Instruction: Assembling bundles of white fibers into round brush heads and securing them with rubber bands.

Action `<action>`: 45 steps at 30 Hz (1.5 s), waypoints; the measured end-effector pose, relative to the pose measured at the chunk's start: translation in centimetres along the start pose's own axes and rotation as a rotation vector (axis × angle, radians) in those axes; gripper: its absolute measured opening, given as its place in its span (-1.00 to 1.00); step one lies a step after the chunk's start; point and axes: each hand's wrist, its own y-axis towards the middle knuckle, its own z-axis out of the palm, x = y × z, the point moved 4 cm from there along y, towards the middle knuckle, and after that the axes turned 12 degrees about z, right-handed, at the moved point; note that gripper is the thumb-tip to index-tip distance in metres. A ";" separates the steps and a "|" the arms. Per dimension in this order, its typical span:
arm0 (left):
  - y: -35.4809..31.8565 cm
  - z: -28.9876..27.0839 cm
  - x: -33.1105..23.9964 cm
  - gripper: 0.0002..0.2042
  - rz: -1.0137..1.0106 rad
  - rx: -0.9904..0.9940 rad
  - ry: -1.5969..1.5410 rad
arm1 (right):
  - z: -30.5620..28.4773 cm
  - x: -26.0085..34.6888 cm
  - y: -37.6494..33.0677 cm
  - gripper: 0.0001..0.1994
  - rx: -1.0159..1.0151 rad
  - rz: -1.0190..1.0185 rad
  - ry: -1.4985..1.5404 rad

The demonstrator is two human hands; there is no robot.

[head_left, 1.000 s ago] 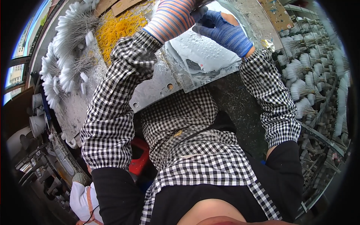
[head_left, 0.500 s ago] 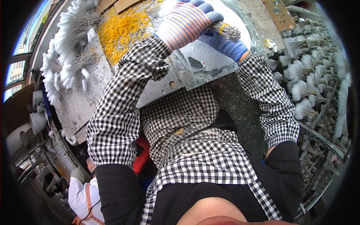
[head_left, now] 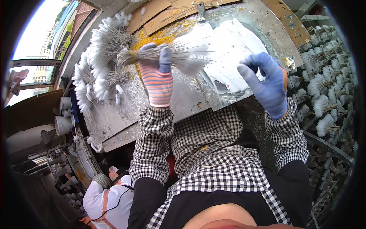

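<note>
A bundle of thin twisted-wire brushes (head_left: pixel 187 54) lies across my left hand (head_left: pixel 156 72), which wears a striped glove and is closed around the wires. The looped wire ends point left, with a yellow rubber band around them; the pale bristle ends fan out to the right, somewhat blurred. My right hand (head_left: pixel 265 82), in a blue glove, is raised over the near right corner of the table with nothing in it, its thumb and fingers curved apart. Below and beyond the bundle is a spread of yellow rubber bands (head_left: pixel 158 38).
White-tipped brush bundles (head_left: pixel 108 42) heap at the table's left. A white sheet-like mass (head_left: pixel 236 45) covers the right part, with a scraper (head_left: pixel 201 11) and cardboard (head_left: pixel 171 17) at the back. Racks of brush bundles (head_left: pixel 324 91) stand at right. Another person (head_left: pixel 106 198) is at lower left.
My left hand has moved left and nearer with the bundle, whose bristle ends now point right. My right hand has come away from it to the right and opened. The view has shifted.
</note>
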 end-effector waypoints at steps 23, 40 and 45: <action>-15.4 -4.1 0.5 -0.72 -0.695 -0.287 -1.603 | 5.3 1.0 -7.5 -0.89 0.311 0.145 0.164; -13.8 -9.4 2.0 -0.61 -0.583 -0.955 -0.836 | 7.1 1.3 -8.4 -0.91 0.392 0.142 0.191; -14.2 -11.1 2.7 -0.52 -0.580 -1.049 -0.682 | 7.4 1.2 -8.5 -0.91 0.405 0.124 0.186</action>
